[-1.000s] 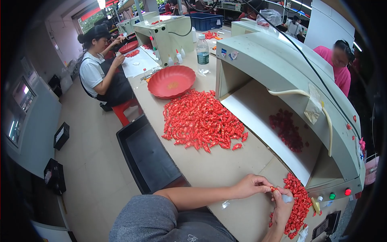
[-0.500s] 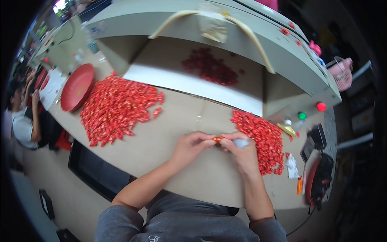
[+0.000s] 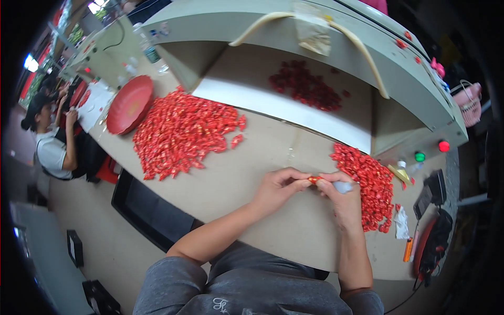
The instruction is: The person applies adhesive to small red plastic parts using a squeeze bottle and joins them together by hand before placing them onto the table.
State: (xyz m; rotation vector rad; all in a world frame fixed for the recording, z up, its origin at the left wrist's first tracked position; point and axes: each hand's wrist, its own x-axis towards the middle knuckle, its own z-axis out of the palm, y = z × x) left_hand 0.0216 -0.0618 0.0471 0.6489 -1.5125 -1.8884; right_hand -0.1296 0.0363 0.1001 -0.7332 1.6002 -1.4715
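Note:
A small shiny red-and-gold piece (image 3: 314,179) is pinched between the fingertips of both my hands, above the tabletop. My left hand (image 3: 278,189) grips one end of it with thumb and forefinger. From the other side, my right hand (image 3: 345,203) pinches it. A pale blue-grey object (image 3: 343,187) also sits in the right hand; its kind is mostly hidden by the fingers. Just beyond the right hand lies a pile of small red pieces (image 3: 370,184). A larger pile of similar glossy red pieces (image 3: 184,134) spreads across the table to the left.
A grey-white housing (image 3: 210,26) stands behind the table, with dark red pieces (image 3: 307,86) in its opening. At left are a red bowl (image 3: 130,105) and a seated person (image 3: 55,142). An orange lighter (image 3: 408,250) and crumpled tissue (image 3: 401,223) lie at right.
The view has shifted, so the table and hands appear farther right, and more of the seated person shows. Both hands still pinch the red-and-gold piece, with little visible movement over the table.

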